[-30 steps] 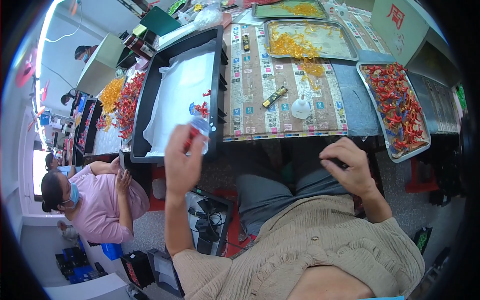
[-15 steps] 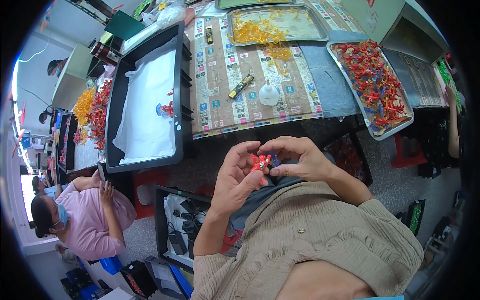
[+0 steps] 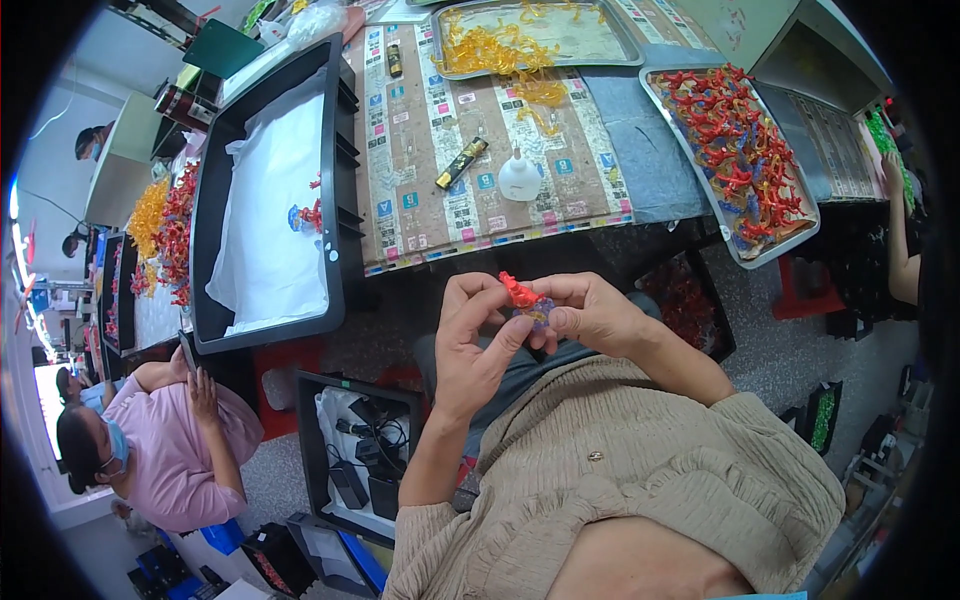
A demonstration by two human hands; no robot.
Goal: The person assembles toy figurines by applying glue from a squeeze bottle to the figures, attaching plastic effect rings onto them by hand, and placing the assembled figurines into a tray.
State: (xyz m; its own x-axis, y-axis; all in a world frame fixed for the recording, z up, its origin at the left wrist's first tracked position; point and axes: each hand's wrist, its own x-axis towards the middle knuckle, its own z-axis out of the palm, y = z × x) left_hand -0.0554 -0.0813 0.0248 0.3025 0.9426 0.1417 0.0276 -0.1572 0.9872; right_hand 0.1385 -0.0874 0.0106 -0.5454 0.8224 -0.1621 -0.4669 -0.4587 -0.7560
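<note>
The left hand (image 3: pixel 474 348) and right hand (image 3: pixel 606 318) share a fingertip grip on a small red-and-violet figure (image 3: pixel 524 297), held clear of the surface (image 3: pixel 432 228), on its near side. It could slip and fall, since only fingertips seem to support it. Wrists angle inward, fingers curled.

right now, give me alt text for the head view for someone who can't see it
A person's left hand and right hand together hold a small red and blue piece over the lap. Beyond them are a lined black tray at left, a white bottle, a tray of yellow bits, and a tray of red and blue pieces at right.
</note>
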